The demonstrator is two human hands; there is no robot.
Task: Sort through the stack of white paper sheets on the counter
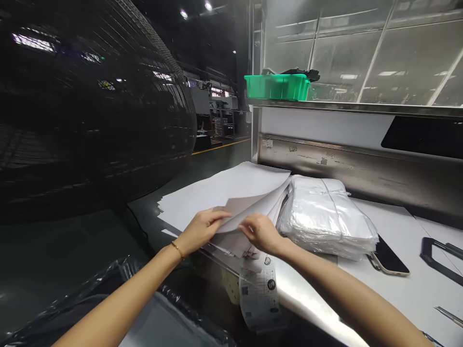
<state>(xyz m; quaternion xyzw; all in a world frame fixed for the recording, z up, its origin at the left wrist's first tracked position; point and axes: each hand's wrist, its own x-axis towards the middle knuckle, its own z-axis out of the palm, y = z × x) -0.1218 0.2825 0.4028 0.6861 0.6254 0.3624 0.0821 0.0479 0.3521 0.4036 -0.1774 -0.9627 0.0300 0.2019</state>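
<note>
The left hand and the right hand are both partly closed, fingers curled as they pinch the near edge of a stack of white paper sheets and fan it upward, so that a grey-brown sheet shows between the white layers. The stack lies on the tabletop at about 12 o'clock from the hands, close to its steel front edge. A plastic-wrapped bundle tied with string touches the stack at about 2 o'clock, a smartphone lies at 3 o'clock, and a printed label strip hangs at 6 o'clock. Good handling here would mean pinching only the few layers wanted between thumb and fingertips while the other hand steadies the rest, so that the thin sheets neither crease nor slide toward the edge.
</note>
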